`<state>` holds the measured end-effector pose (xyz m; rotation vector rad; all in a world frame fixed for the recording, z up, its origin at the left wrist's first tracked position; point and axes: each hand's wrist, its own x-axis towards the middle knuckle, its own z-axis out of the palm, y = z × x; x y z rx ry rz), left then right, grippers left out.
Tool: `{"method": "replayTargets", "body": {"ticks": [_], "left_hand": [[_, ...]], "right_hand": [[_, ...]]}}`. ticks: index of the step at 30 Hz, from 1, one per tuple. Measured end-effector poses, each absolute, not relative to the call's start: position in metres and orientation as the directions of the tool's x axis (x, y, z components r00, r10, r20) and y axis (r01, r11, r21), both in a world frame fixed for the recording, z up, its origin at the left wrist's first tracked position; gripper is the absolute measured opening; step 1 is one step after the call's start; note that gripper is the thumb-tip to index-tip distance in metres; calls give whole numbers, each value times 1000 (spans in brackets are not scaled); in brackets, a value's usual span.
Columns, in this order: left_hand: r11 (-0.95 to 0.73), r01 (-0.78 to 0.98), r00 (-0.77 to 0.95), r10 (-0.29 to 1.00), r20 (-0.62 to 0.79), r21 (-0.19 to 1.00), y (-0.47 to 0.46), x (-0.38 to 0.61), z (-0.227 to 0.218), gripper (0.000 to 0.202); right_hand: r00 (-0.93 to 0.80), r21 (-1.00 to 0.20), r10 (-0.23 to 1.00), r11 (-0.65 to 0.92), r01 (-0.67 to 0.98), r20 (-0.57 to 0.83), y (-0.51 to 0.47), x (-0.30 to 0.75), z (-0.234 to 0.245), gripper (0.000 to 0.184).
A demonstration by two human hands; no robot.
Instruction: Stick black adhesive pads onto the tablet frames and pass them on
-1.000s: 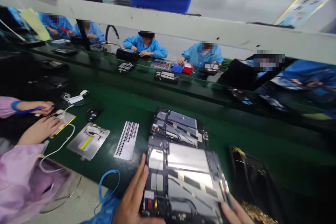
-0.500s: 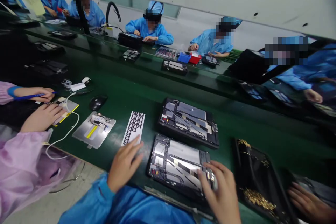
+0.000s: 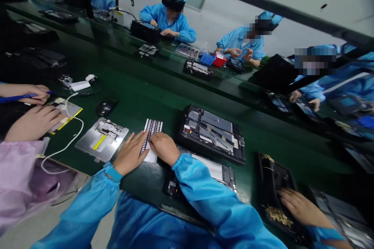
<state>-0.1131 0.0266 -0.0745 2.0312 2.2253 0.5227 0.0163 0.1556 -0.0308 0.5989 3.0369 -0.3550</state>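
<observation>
A white sheet with rows of small black stickers (image 3: pixel 152 157) lies on the green bench in front of me. My left hand (image 3: pixel 131 153) rests flat along the sheet's left edge, fingers stretched out. Over the sheet's middle, my right hand (image 3: pixel 164 147) has its fingers pinched together at the stickers; whatever is between the fingertips is hidden. My right sleeve crosses an opened tablet-like device (image 3: pixel 209 167) and covers much of it. Just behind that one sits a second opened device (image 3: pixel 212 130), with its flat cables and silver panels showing.
Left of the sheet are a metal plate with a yellow strip (image 3: pixel 87 142), a black mouse (image 3: pixel 106 107) and a white cable (image 3: pixel 78 132). A black tray with small gold parts (image 3: pixel 277 216) stands right, a co-worker's hand (image 3: pixel 304 206) over it. Another person's hands (image 3: pixel 35 120) work at left.
My right hand has left the near device and moved left onto the sticker sheet. My left hand has settled on the sheet's edge. A neighbour's hand at right has moved over the black tray.
</observation>
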Motion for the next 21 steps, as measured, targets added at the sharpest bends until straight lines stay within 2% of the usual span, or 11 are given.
{"method": "replayTargets", "body": {"ticks": [4, 9, 11, 13, 15, 19, 21], "left_hand": [[56, 951, -112, 979, 169, 303, 28, -115, -73, 65], [31, 949, -94, 978, 189, 313, 33, -117, -74, 65], [8, 952, -76, 975, 210, 307, 35, -119, -75, 65], [-23, 948, -55, 971, 234, 319, 37, -122, -73, 64], [-35, 935, -70, 957, 280, 353, 38, -123, -68, 60], [-59, 910, -147, 879, 453, 411, 30, -101, -50, 41], [-137, 892, -118, 849, 515, 431, 23, -73, -41, 32]], "right_hand": [[-909, -252, 400, 874, 416, -114, 156, 4, -35, 21], [-898, -407, 409, 802, 438, -161, 170, 16, -12, 13], [-898, -558, 429, 724, 405, -96, 174, 49, 9, 15], [-868, -751, 495, 590, 296, 47, 172, 97, 29, 15], [-788, -845, 594, 496, 201, 162, 160, 150, 41, 14], [-655, -789, 730, 514, 336, 196, 117, 235, 23, 12], [-612, -745, 770, 513, 427, 180, 91, 257, 4, 10]]}}
